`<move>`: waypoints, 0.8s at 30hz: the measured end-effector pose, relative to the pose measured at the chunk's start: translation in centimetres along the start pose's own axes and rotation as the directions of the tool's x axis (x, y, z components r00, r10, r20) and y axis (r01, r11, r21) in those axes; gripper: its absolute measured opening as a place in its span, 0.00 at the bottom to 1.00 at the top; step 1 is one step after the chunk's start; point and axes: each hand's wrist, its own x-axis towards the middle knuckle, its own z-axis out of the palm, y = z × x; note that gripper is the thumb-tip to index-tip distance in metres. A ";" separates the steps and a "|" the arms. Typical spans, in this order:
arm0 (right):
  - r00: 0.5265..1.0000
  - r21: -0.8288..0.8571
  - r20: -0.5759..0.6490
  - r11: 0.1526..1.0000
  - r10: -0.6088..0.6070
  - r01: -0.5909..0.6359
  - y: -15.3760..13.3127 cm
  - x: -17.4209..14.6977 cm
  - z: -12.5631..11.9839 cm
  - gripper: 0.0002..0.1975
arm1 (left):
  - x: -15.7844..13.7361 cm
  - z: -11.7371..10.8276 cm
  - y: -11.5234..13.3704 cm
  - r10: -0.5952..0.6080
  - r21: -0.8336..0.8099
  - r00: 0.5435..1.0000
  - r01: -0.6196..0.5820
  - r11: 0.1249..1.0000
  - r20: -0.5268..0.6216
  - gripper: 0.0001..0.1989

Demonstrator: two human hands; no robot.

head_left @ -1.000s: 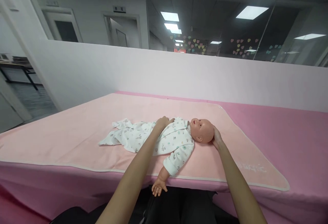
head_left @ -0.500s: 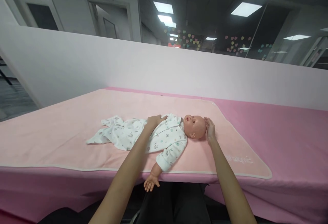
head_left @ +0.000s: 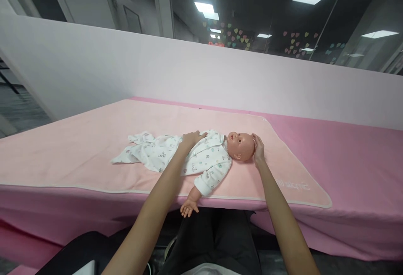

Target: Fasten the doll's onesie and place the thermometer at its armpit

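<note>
A baby doll (head_left: pixel 206 161) in a white patterned sleepsuit lies on its back on a peach mat (head_left: pixel 91 140), its head to the right. My left hand (head_left: pixel 191 140) rests flat on the doll's belly, fingers stretched toward its chest. Against the crown of the doll's head (head_left: pixel 241 147) lies my right hand (head_left: pixel 258 150), gently curved with the fingers extended; it touches without gripping. The doll's near arm (head_left: pixel 191 201) sticks out over the front edge of the table. Its far arm is not visible, and the sleepsuit legs lie loosely to the left.
Under the mat, a pink cloth (head_left: pixel 355 161) covers the table and hangs over its front edge. A white low wall (head_left: pixel 220 77) stands behind, with dark glass above it. A black rounded object (head_left: pixel 82 252) is at lower left, beside my legs (head_left: pixel 217 241).
The camera has tilted slightly down, so the scene sits higher and more of my lap shows. Both hands keep their places on the doll.
</note>
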 end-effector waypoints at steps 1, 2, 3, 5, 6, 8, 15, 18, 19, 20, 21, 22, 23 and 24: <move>0.997 -0.007 0.071 0.999 0.034 -0.034 0.0 -0.2 0.1 0.14 | 0.0 0.0 0.0 -0.001 -0.001 1.000 0.001 1.000 0.000 0.32; 0.988 -0.016 0.134 0.997 0.072 -0.070 0.0 -0.4 0.2 0.16 | -0.1 0.0 0.1 -0.002 -0.003 1.000 0.002 1.000 -0.001 0.32; 0.978 -0.022 0.181 0.994 0.105 -0.103 0.0 -0.6 0.2 0.17 | -0.1 0.0 0.1 -0.002 -0.003 1.000 0.002 1.000 -0.002 0.32; 0.970 -0.017 0.205 0.991 0.131 -0.131 0.2 -0.7 0.3 0.19 | -0.2 0.0 0.1 -0.004 0.000 1.000 0.004 1.000 -0.005 0.32; 0.974 -0.013 0.190 0.992 0.125 -0.125 0.2 -0.6 0.3 0.18 | -0.2 0.0 0.2 -0.004 0.001 1.000 0.004 1.000 -0.007 0.31; 0.988 -0.005 0.133 0.997 0.083 -0.083 0.3 -0.4 0.2 0.16 | -0.1 0.0 0.2 -0.010 0.005 1.000 0.010 1.000 -0.008 0.31; 0.991 0.009 -0.125 0.999 -0.037 0.039 -0.1 0.2 -0.2 0.15 | 0.0 0.1 0.0 -0.004 0.013 1.000 0.004 1.000 -0.015 0.31; 0.988 0.003 -0.138 0.997 -0.071 0.072 -0.3 0.2 -0.3 0.16 | -0.1 0.1 0.0 -0.002 0.005 1.000 0.003 1.000 -0.014 0.31; 0.988 -0.003 -0.128 0.997 -0.083 0.083 -0.3 0.1 -0.3 0.17 | -0.1 0.1 0.0 0.000 0.003 1.000 0.000 1.000 -0.015 0.31; 0.991 -0.008 -0.098 0.996 -0.086 0.085 -0.3 0.1 -0.2 0.17 | -0.1 0.1 0.0 0.002 0.002 1.000 -0.002 1.000 -0.018 0.31; 0.996 -0.016 -0.051 0.997 -0.080 0.079 -0.3 -0.1 -0.1 0.18 | -0.1 0.1 0.0 0.003 0.002 1.000 -0.003 1.000 -0.020 0.31; 0.998 -0.028 0.006 0.997 -0.069 0.069 -0.3 -0.2 0.0 0.18 | -0.1 0.1 0.0 0.003 0.004 1.000 -0.003 1.000 -0.022 0.31; 0.997 -0.043 0.057 0.997 -0.060 0.062 -0.3 -0.3 0.2 0.19 | -0.1 0.1 0.0 0.003 0.006 1.000 -0.003 1.000 -0.021 0.31; 0.994 -0.057 0.094 0.997 -0.055 0.061 -0.2 -0.5 0.3 0.19 | -0.1 0.1 0.0 0.002 0.007 1.000 -0.002 1.000 -0.018 0.31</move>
